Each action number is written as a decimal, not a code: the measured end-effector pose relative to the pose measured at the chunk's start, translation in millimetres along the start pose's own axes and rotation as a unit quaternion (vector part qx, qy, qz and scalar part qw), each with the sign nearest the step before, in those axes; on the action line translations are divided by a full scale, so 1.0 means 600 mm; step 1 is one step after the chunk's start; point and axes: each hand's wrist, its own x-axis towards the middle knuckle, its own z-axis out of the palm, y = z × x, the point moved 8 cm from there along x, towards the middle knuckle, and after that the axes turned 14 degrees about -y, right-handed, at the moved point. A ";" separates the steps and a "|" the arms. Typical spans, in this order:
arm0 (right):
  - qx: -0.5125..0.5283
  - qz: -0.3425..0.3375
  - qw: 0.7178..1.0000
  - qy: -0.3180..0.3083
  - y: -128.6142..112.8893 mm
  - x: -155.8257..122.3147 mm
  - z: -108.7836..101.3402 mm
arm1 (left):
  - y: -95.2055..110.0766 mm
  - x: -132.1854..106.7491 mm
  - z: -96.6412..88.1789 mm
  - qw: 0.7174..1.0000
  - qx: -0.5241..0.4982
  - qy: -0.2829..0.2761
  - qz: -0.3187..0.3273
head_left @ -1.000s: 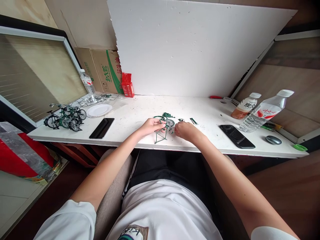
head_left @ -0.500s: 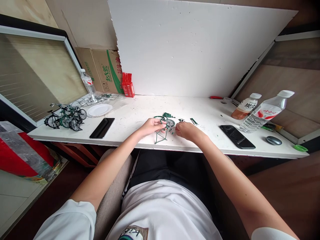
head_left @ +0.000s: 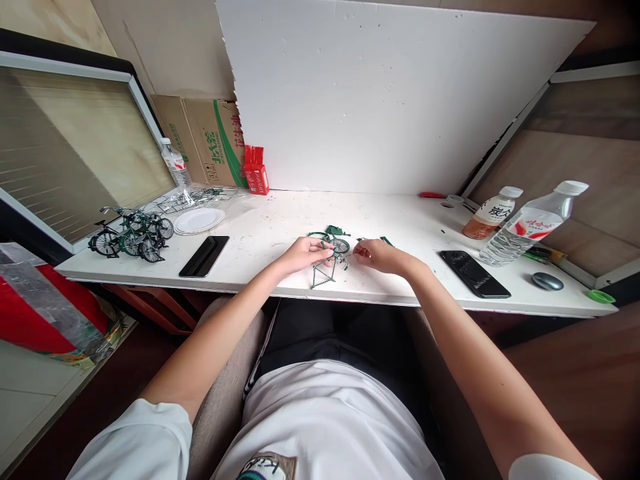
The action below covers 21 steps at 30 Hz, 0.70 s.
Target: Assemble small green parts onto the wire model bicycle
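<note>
A small green model bicycle (head_left: 327, 261), partly built, rests on the white table (head_left: 280, 227) near its front edge. My left hand (head_left: 300, 253) is closed on the frame, fingers pinched at the top tube by the wheel (head_left: 341, 246). My right hand (head_left: 379, 255) lies just right of the model with fingers curled in a pinch over small green parts (head_left: 387, 241); what it holds is too small to make out. More loose green pieces (head_left: 334, 231) lie just behind the model.
Finished green model bicycles (head_left: 131, 235) stand at the left end beside a white plate (head_left: 199, 220) and a black phone (head_left: 204, 256). A second phone (head_left: 475, 273), two bottles (head_left: 525, 223), a mouse (head_left: 547, 281) and a green cap (head_left: 601, 295) are on the right. A red box (head_left: 255, 171) and a white foam board (head_left: 380, 100) stand at the back.
My right hand has moved slightly back and to the right, away from the table's front edge toward the loose green parts. The left hand and the model stayed put.
</note>
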 end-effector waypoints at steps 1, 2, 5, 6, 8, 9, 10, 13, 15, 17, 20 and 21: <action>0.027 -0.014 1.000 -0.002 0.001 -0.001 -0.002 | 0.003 -0.001 0.003 1.000 -0.001 -0.001 0.000; 0.057 -0.032 0.998 -0.006 0.001 -0.003 -0.003 | 0.006 -0.001 0.006 1.000 -0.002 -0.003 -0.001; 0.148 -0.112 0.982 -0.024 -0.017 -0.014 -0.009 | 0.014 -0.001 0.017 1.000 -0.021 -0.014 0.003; 0.173 -0.136 0.975 -0.027 -0.025 -0.019 -0.012 | 0.016 -0.001 0.021 0.999 -0.035 -0.020 0.006; 0.206 -0.161 0.965 -0.014 -0.039 -0.029 -0.022 | 0.019 0.001 0.030 0.997 -0.068 -0.035 0.013; 0.215 -0.164 0.963 -0.003 -0.044 -0.032 -0.026 | 0.020 0.001 0.035 0.995 -0.085 -0.044 0.016; 0.222 -0.167 0.961 0.009 -0.049 -0.035 -0.029 | 0.021 0.001 0.039 0.994 -0.099 -0.052 0.017; 0.234 -0.183 0.954 0.038 -0.063 -0.039 -0.035 | 0.023 0.002 0.051 0.988 -0.134 -0.072 0.018; 0.239 -0.194 0.950 0.049 -0.068 -0.038 -0.035 | 0.023 0.002 0.055 0.985 -0.154 -0.080 0.017; 0.243 -0.199 0.948 0.047 -0.070 -0.034 -0.032 | 0.022 0.003 0.058 0.981 -0.171 -0.084 0.017; 0.239 -0.193 0.951 0.045 -0.069 -0.031 -0.029 | 0.021 0.004 0.057 0.979 -0.187 -0.082 0.019; 0.234 -0.187 0.953 0.048 -0.069 -0.031 -0.029 | 0.020 0.004 0.056 0.979 -0.188 -0.080 0.019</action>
